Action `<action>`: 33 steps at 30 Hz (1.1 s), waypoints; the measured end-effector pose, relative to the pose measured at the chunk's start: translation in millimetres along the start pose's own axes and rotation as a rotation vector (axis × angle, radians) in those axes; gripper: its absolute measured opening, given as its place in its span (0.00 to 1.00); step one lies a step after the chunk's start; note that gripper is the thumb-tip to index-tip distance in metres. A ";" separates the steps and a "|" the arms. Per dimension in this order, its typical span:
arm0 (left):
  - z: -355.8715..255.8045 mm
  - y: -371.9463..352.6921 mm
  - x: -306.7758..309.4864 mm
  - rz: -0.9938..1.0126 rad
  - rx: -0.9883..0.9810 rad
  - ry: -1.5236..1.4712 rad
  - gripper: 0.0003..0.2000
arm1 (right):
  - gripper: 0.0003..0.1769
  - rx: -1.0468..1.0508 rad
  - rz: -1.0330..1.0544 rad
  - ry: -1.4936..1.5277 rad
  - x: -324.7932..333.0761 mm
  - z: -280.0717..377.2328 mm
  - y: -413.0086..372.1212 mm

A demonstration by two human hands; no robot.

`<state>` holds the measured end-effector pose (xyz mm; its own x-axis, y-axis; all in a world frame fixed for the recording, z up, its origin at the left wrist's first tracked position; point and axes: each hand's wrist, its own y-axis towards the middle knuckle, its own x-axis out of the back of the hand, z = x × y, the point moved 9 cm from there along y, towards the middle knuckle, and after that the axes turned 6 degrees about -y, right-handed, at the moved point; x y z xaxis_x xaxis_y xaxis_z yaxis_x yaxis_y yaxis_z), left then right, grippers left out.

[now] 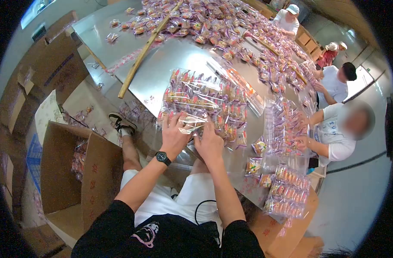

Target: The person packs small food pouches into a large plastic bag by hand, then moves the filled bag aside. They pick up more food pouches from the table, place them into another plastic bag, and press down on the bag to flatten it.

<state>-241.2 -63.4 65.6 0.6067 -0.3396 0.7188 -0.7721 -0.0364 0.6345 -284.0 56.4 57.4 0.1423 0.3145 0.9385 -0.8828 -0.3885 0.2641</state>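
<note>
A large clear plastic bag (200, 99) lies at the table's near edge, filled with rows of small wrapped snacks in purple-and-clear film. My left hand (175, 138), below a black wristwatch, is closed on the loose film at the bag's near side. Just to its right, my right hand (210, 145) grips the same edge, its fingers bent over the plastic. The film between the two hands is creased and shiny; the fingertips are partly lost in the glare. Beyond the bag's right side lie flat clear bags (243, 86) with orange print.
Loose wrapped snacks (205, 21) are heaped across the metal table (144, 69), with a wooden stick (149, 49) lying on it. A co-worker (334, 129) handles another bag (284, 124) at right. A filled bag (286, 191) sits near the right corner; an open cardboard box (104, 172) stands at left.
</note>
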 end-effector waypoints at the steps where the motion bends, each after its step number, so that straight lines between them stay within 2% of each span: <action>1: 0.4 0.8 -2.8 0.023 0.016 0.013 0.22 | 0.39 0.010 -0.024 0.011 -1.0 -1.6 -4.5; 4: -0.9 5.5 -4.8 0.089 0.046 0.044 0.23 | 0.38 0.040 -0.083 0.015 -2.9 -2.9 -17.2; 6: -1.3 3.4 -5.3 0.130 0.047 0.047 0.23 | 0.33 0.027 -0.112 -0.024 0.2 -3.8 -20.1; 9: -0.1 -2.2 -14.2 0.092 0.034 0.079 0.24 | 0.19 -0.017 0.002 -0.060 -14.1 -13.0 -25.4; 12: 0.4 -0.3 -18.5 0.113 0.032 0.047 0.28 | 0.13 0.025 -0.243 -0.032 14.7 -1.9 -23.0; 15: 0.7 2.0 -21.2 0.188 0.023 0.109 0.29 | 0.12 -0.065 -0.103 -0.058 5.2 -2.1 -10.7; 17: -3.5 1.8 -20.5 0.168 -0.016 0.163 0.32 | 0.13 -0.101 -0.131 -0.119 3.3 -1.4 -5.7; 19: -5.1 3.6 -17.5 0.173 -0.009 0.131 0.30 | 0.13 -0.125 -0.147 -0.103 -1.9 -4.9 -4.2; 20: -6.2 4.7 -15.7 0.159 -0.010 0.129 0.30 | 0.13 -0.135 -0.230 -0.072 4.4 -4.7 -5.7; 23: -8.2 2.5 -18.9 0.103 -0.026 0.114 0.28 | 0.17 -0.173 -0.185 -0.013 -3.7 -15.5 -13.2; 24: -10.0 4.0 -19.1 0.117 -0.050 0.131 0.28 | 0.22 -0.150 -0.301 -0.005 3.9 -12.9 -14.1; 27: -9.5 3.4 -30.7 0.143 -0.072 0.166 0.26 | 0.19 -0.280 -0.232 0.034 0.4 -16.4 -17.6; 30: -9.3 12.8 -26.5 0.215 -0.098 0.130 0.24 | 0.22 -0.341 -0.076 0.174 -2.1 -15.3 -11.8; 33: -2.6 20.9 -15.3 0.261 -0.110 0.002 0.23 | 0.25 -0.263 -0.021 0.245 -6.0 -20.0 -0.9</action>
<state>-266.1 -56.5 68.6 0.3901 -0.3224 0.8625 -0.8773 0.1544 0.4545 -293.0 72.1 47.1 0.0781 0.5310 0.8438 -0.9703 -0.1540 0.1867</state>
